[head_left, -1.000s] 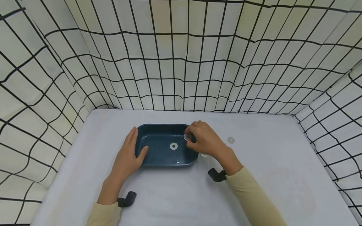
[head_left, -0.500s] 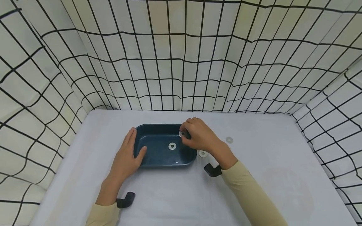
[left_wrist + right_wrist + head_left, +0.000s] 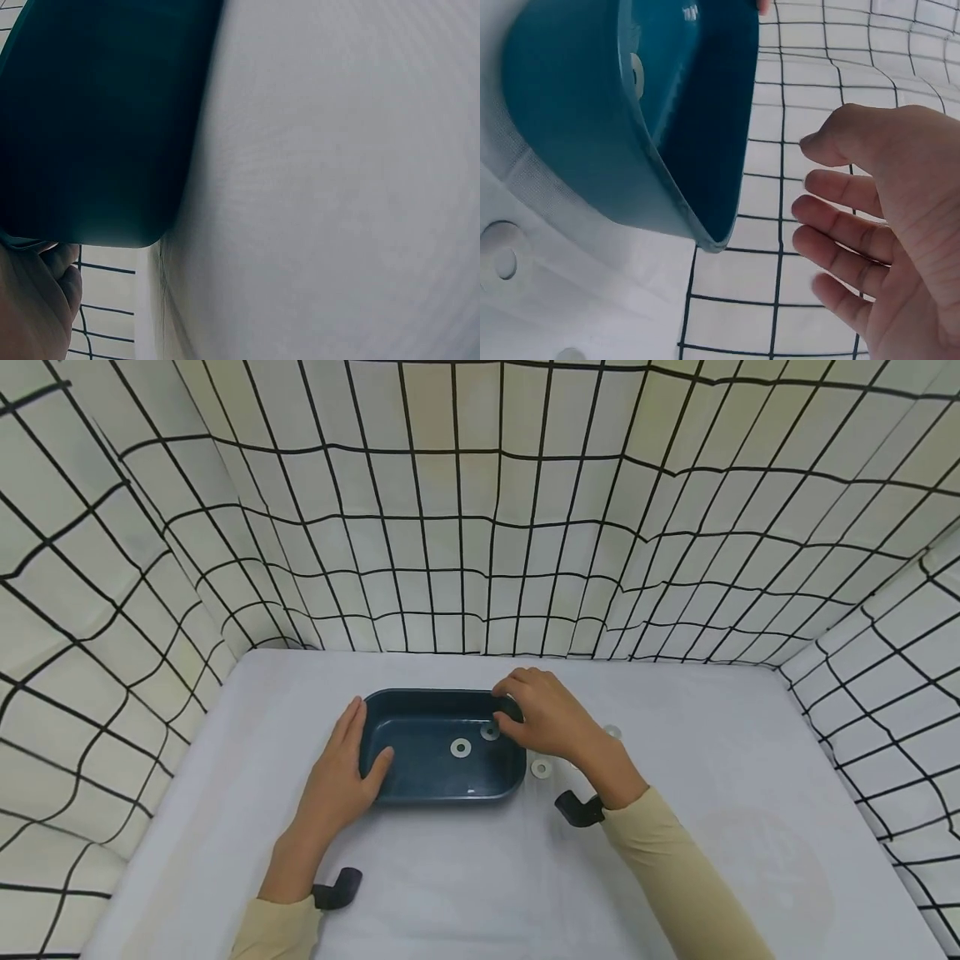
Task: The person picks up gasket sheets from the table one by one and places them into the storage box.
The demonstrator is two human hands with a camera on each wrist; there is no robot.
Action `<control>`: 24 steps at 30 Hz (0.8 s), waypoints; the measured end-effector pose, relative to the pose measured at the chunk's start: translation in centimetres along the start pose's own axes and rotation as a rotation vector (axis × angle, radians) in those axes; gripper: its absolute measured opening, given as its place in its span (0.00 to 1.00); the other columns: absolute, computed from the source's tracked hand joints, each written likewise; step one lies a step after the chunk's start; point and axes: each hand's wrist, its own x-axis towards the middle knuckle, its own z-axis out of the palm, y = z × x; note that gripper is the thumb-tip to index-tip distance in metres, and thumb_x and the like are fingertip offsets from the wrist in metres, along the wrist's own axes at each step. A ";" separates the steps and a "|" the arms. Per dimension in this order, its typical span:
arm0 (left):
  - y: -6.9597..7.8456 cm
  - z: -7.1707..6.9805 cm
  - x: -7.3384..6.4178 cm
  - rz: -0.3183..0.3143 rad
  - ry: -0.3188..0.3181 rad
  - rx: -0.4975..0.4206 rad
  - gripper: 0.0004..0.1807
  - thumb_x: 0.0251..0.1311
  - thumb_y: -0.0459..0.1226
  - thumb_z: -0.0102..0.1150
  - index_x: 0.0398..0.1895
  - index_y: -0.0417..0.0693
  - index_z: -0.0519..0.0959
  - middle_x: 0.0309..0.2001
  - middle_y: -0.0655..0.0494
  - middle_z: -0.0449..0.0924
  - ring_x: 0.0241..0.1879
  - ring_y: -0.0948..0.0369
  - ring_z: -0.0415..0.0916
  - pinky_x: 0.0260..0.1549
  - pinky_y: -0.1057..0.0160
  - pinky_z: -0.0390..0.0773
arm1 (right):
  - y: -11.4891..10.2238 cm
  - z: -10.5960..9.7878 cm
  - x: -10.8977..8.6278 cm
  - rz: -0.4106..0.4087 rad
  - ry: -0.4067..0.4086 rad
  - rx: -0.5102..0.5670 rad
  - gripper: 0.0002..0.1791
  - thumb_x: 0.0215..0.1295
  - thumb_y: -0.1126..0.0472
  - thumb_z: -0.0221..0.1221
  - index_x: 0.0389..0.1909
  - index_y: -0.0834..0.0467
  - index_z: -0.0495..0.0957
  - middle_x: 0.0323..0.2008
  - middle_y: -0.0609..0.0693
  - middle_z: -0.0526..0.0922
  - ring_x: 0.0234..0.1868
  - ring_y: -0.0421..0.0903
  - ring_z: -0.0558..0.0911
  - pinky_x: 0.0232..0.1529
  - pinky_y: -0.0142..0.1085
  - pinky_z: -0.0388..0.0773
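Observation:
A dark blue-green rectangular tray (image 3: 416, 781) sits on the white table. My left hand (image 3: 341, 777) holds its left end, thumb over the rim and fingers along the outside wall; the left wrist view shows the tray's side (image 3: 97, 135) close up. Inside the tray lie two flat ring washers, one white (image 3: 453, 748) near the middle and one greyer washer (image 3: 484, 732) towards the right. Over the right end is my right hand (image 3: 551, 714), fingers spread apart. In the right wrist view that hand (image 3: 900, 217) holds nothing, apart from the tray's corner.
On the table right of the tray lies a white washer (image 3: 534, 768), also seen in the right wrist view. Farther right, another pale washer (image 3: 616, 731) is partly hidden by the right wrist. Black grid netting (image 3: 487, 527) over white cloth stands around the back and sides.
My right hand has let go of a washer, which now lies in the tray, and has drawn slightly up and right with fingers parted. The left hand keeps its place.

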 end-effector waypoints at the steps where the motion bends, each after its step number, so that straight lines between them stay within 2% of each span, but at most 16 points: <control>1: 0.0 0.0 0.0 0.003 0.001 0.000 0.44 0.77 0.48 0.55 0.85 0.37 0.49 0.86 0.39 0.47 0.85 0.40 0.50 0.79 0.35 0.59 | 0.1 0.0 -0.2 0.018 0.000 0.013 0.17 0.72 0.55 0.66 0.57 0.58 0.85 0.57 0.54 0.87 0.61 0.54 0.83 0.70 0.51 0.78; 4: -0.2 0.1 0.0 0.006 -0.001 0.003 0.44 0.77 0.48 0.55 0.86 0.37 0.49 0.86 0.39 0.47 0.85 0.40 0.50 0.80 0.35 0.59 | 0.4 0.2 -0.9 0.059 0.001 0.040 0.18 0.71 0.55 0.66 0.57 0.58 0.85 0.58 0.54 0.86 0.61 0.55 0.83 0.67 0.51 0.80; 10: -0.3 0.1 0.0 0.002 0.000 0.000 0.45 0.77 0.49 0.55 0.86 0.38 0.48 0.87 0.40 0.46 0.85 0.41 0.49 0.80 0.35 0.58 | 0.8 0.6 -2.0 0.074 0.031 0.060 0.18 0.71 0.56 0.66 0.57 0.59 0.85 0.56 0.54 0.87 0.58 0.55 0.84 0.64 0.52 0.82; 24: -0.2 0.2 0.0 -0.003 -0.004 0.009 0.45 0.77 0.48 0.55 0.86 0.38 0.48 0.86 0.40 0.47 0.85 0.41 0.49 0.80 0.35 0.59 | 2.2 2.6 -5.6 0.202 0.053 0.111 0.17 0.70 0.57 0.68 0.57 0.58 0.85 0.56 0.54 0.87 0.60 0.56 0.84 0.65 0.53 0.81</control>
